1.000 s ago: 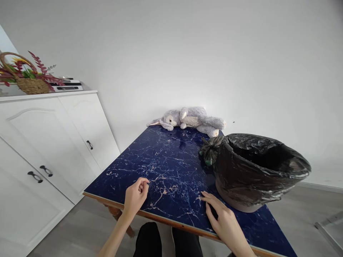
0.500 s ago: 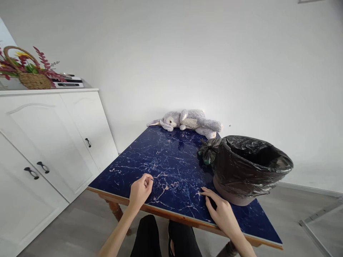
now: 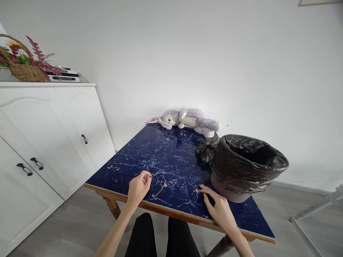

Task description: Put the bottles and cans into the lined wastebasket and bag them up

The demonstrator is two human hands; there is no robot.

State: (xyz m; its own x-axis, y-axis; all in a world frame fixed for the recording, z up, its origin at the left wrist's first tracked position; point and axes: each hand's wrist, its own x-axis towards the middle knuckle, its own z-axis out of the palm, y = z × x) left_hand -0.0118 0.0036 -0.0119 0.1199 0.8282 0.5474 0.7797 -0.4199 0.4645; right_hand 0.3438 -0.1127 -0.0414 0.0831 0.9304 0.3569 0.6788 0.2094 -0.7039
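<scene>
My left hand [image 3: 138, 187] rests in a loose fist at the front edge of the blue marbled table [image 3: 160, 153], and nothing shows in its curled fingers. To the right, my right hand [image 3: 218, 207] lies open on the tabletop with its fingers stretched out. Just beyond it stands a trash can [image 3: 230, 191], lined with a black plastic bag [image 3: 241, 178] folded over the rim. Against the can's left side sits a tied dark trash bag [image 3: 207, 148]. A grey plush rabbit [image 3: 191, 121] lies on its side along the table's far edge.
On the left stands a white cabinet [image 3: 77, 132] with a wicker flower basket [image 3: 28, 72] and a white device [image 3: 66, 76] on top. A pale wall [image 3: 187, 53] rises behind the table. At the lower right a metal frame [image 3: 302, 228] stands on the floor.
The whole view has shifted slightly as the head moved. Both hands keep their places and poses on the table, and the things around them have not moved.
</scene>
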